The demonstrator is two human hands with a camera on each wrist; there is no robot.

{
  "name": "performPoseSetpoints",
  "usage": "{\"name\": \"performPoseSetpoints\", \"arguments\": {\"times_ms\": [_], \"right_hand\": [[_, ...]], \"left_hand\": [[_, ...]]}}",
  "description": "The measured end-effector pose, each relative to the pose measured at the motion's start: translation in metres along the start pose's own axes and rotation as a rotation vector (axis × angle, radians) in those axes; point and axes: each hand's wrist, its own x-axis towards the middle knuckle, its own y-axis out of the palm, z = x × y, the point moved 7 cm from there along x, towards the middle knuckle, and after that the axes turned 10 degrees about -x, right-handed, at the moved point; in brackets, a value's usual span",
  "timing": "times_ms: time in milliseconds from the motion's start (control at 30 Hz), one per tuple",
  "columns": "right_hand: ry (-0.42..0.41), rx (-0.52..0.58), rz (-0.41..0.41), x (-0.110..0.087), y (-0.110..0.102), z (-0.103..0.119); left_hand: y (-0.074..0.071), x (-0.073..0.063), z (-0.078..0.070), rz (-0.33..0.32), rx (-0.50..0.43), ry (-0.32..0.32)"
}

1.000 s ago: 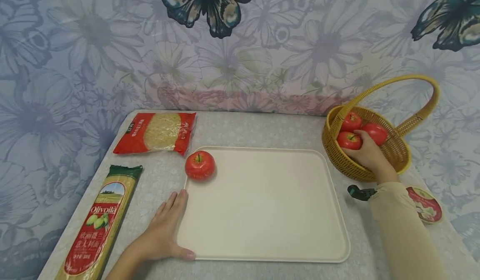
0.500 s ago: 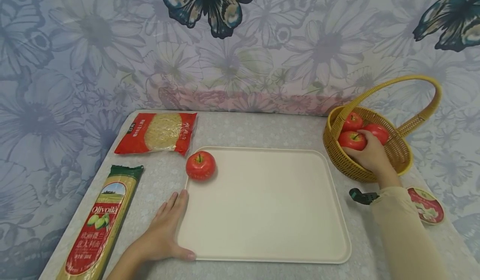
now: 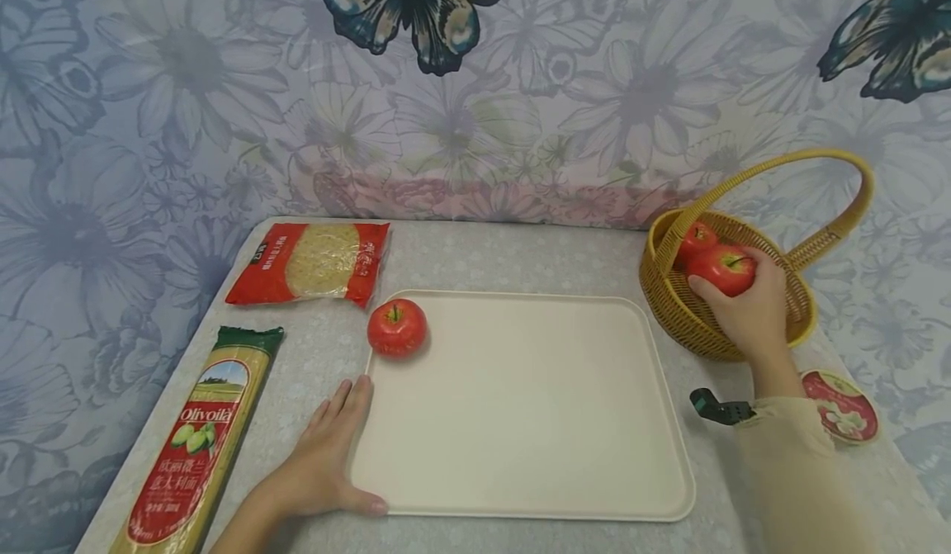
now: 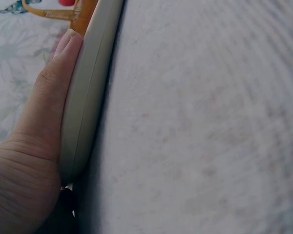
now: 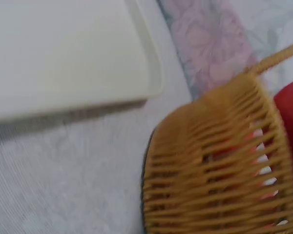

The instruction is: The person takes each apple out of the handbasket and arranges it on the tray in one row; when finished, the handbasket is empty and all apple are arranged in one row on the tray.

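Observation:
My right hand [image 3: 754, 314] grips a red apple [image 3: 722, 270], raised just above the wicker basket's inside. Behind it another red apple [image 3: 697, 239] sits in the yellow-brown basket [image 3: 687, 333]; whatever lies lower is hidden by the hand and the held apple. In the right wrist view, red shows through the slats of the basket [image 5: 210, 170]. My left hand [image 3: 323, 455] rests with extended fingers against the left edge of the cream tray [image 3: 535, 414], its thumb at the near corner. One apple [image 3: 397, 328] stands at the tray's far left corner.
A red bag of pasta [image 3: 319, 263] lies behind the tray on the left. Along the left table side is a long spaghetti pack [image 3: 196, 447]. A round red-labelled tub [image 3: 841, 406] stands beside the right sleeve. The basket's tall handle [image 3: 825, 154] arches to the right.
My right hand has lifted an apple in the basket and shifted it slightly right, over the other fruit. The left hand and the tray have stayed in place.

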Motion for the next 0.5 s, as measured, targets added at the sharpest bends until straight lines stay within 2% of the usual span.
{"name": "performPoseSetpoints", "arguments": {"times_ms": [167, 267, 367, 500], "right_hand": [[0.071, 0.091, -0.074, -0.017, -0.015, 0.017], [0.068, 0.122, -0.105, -0.027, -0.024, 0.034], [0.02, 0.127, -0.109, -0.038, -0.03, 0.055], [-0.09, 0.14, -0.107, -0.051, -0.03, 0.082]], "left_hand": [[0.0, 0.001, 0.002, 0.006, 0.008, -0.02], [0.0, 0.001, 0.002, 0.007, 0.005, -0.011], [0.0, 0.001, 0.001, 0.004, 0.004, 0.005], [0.0, 0.0, 0.001, -0.001, 0.0, 0.015]]}}
